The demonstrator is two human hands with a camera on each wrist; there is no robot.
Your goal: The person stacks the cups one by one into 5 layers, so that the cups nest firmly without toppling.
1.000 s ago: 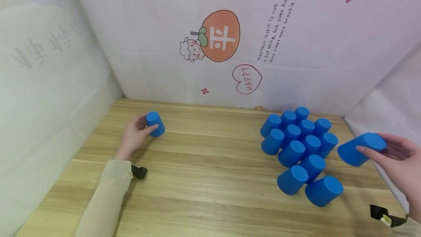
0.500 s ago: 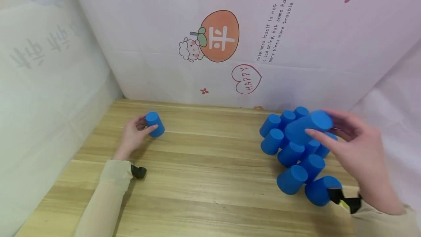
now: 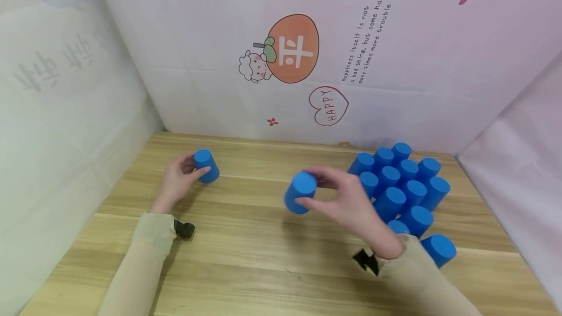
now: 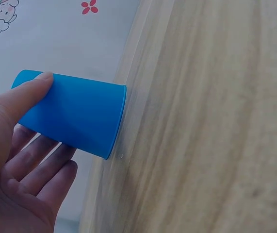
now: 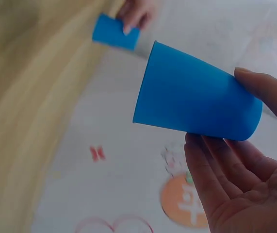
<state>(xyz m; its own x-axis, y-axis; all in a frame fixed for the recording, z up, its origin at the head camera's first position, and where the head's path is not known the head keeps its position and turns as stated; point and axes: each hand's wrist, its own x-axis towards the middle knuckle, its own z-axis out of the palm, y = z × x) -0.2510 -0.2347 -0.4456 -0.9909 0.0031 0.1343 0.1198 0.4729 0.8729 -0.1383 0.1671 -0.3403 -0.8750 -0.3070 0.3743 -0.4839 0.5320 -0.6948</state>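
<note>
On the left of the table, the left hand (image 3: 176,181) grips a blue cup (image 3: 207,166) that stands mouth down, thumb on its near side. In the left wrist view the same cup (image 4: 75,114) has its rim at the wooden surface. The right hand (image 3: 347,204) holds a second blue cup (image 3: 300,192) above the middle of the table, closed end up. Seen from the right wrist, thumb and fingers pinch this cup (image 5: 196,94) near its closed end, and its wide rim faces away from the palm.
Several upside-down blue cups (image 3: 390,204) stand close together on the right of the wooden table (image 3: 246,262), partly behind the right forearm. A printed white cloth (image 3: 197,96) rises at the table's back edge, with more cloth at both sides.
The right hand has carried its cup leftward from the table's right side, over the grouped cups, to the middle. The left hand and its cup stay in place.
</note>
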